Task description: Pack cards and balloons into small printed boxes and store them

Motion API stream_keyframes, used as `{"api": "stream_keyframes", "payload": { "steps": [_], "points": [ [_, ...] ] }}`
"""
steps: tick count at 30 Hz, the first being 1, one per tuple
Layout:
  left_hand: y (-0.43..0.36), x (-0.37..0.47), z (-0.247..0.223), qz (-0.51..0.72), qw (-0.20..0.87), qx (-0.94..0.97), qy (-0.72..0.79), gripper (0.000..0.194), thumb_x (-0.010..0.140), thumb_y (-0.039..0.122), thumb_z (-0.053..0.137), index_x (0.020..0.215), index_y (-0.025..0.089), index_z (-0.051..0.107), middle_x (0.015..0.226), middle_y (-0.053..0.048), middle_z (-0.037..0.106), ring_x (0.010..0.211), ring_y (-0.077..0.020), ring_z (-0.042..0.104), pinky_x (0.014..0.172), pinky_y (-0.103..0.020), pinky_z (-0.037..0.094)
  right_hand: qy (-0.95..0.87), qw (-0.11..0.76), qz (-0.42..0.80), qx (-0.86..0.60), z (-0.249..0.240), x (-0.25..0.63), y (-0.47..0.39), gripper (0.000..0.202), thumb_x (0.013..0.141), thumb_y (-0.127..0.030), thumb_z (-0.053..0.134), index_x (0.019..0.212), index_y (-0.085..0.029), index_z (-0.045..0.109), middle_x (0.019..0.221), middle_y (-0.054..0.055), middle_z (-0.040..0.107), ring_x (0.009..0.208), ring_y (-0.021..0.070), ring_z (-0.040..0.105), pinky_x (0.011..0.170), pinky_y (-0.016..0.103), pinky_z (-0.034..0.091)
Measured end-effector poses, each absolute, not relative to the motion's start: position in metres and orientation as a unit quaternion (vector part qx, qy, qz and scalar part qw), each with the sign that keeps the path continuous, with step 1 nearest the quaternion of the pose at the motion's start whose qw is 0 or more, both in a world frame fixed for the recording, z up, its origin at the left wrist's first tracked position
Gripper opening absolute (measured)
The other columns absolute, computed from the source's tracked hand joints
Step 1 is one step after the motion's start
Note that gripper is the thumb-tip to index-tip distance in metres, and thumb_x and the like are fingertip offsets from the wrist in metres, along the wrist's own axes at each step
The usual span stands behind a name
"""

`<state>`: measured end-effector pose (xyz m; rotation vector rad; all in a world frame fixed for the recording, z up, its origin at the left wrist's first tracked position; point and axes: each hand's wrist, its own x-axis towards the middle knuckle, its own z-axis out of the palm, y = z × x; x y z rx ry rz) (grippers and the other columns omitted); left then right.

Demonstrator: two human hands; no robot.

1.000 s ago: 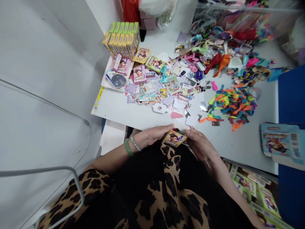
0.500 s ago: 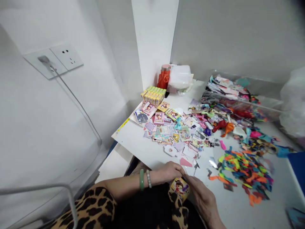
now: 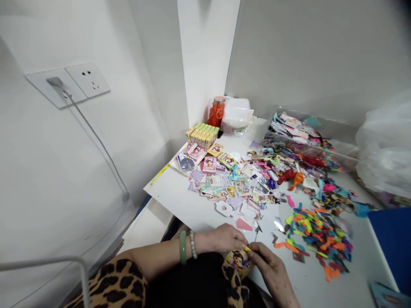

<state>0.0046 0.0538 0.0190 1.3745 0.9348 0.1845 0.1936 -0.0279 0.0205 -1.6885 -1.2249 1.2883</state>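
A small yellow box with a cartoon girl (image 3: pixel 238 262) is held low over my lap, at the table's near edge. My left hand (image 3: pixel 224 238), with a green bangle and a beaded bracelet on its wrist, grips the box's upper left edge, fingers curled. My right hand (image 3: pixel 269 267) pinches the top right corner between thumb and fingers. Beyond the hands lies a spread of paper stickers (image 3: pixel 224 188). To the right is a pile of colourful balloons (image 3: pixel 317 235).
Yellow boxes (image 3: pixel 202 136) stand in a row at the back left, near a white tray (image 3: pixel 175 164). A clear bin (image 3: pixel 298 141) full of trinkets sits at the back right, beside a plastic bag (image 3: pixel 385 158). A blue object (image 3: pixel 391 244) is at the right edge.
The view has shifted slightly. My right hand's fingers have moved from lying along the box's side to pinching its top corner, and more of the hand shows.
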Motion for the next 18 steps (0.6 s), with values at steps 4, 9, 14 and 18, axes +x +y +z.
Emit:
{"api": "stream_keyframes", "payload": {
  "steps": [4,9,14,18],
  "points": [
    [0.057,0.003,0.025,0.083,0.709,0.550,0.433,0.023,0.078,0.028,0.076,0.096,0.018,0.086,0.088,-0.001,0.080,0.089,-0.0188,0.070,0.083,-0.025,0.053,-0.456,0.312,0.516,-0.654,0.025,0.195,-0.024,0.041,0.076,-0.061,0.072,0.067,-0.021,0.070,0.070,0.003,0.067,0.074,0.0226,0.061,0.068,0.031,0.050],
    [0.056,0.001,0.020,0.147,0.759,0.455,0.443,0.025,0.074,0.033,0.084,0.090,0.013,0.083,0.086,-0.004,0.080,0.080,-0.0171,0.070,0.082,-0.028,0.056,-0.518,0.287,0.480,-0.647,0.038,0.205,-0.024,0.041,0.084,-0.062,0.065,0.082,-0.023,0.080,0.090,0.008,0.078,0.092,0.0282,0.069,0.087,0.040,0.056],
    [0.058,0.001,0.020,0.131,0.743,0.499,0.427,0.027,0.087,0.035,0.074,0.101,0.014,0.084,0.099,-0.008,0.083,0.089,-0.0188,0.074,0.081,-0.027,0.057,-0.564,0.302,0.457,-0.618,0.030,0.214,-0.029,0.031,0.095,-0.047,0.058,0.097,-0.027,0.082,0.102,0.006,0.080,0.101,0.0262,0.073,0.094,0.041,0.059],
    [0.057,-0.001,0.032,0.093,0.661,0.636,0.388,0.028,0.094,0.034,0.065,0.099,0.015,0.085,0.100,-0.004,0.084,0.096,-0.0209,0.076,0.088,-0.027,0.057,-0.613,0.296,0.429,-0.594,0.024,0.213,-0.040,0.026,0.097,-0.039,0.058,0.105,-0.030,0.082,0.110,0.006,0.079,0.104,0.0259,0.074,0.092,0.041,0.061]
  ]
}}
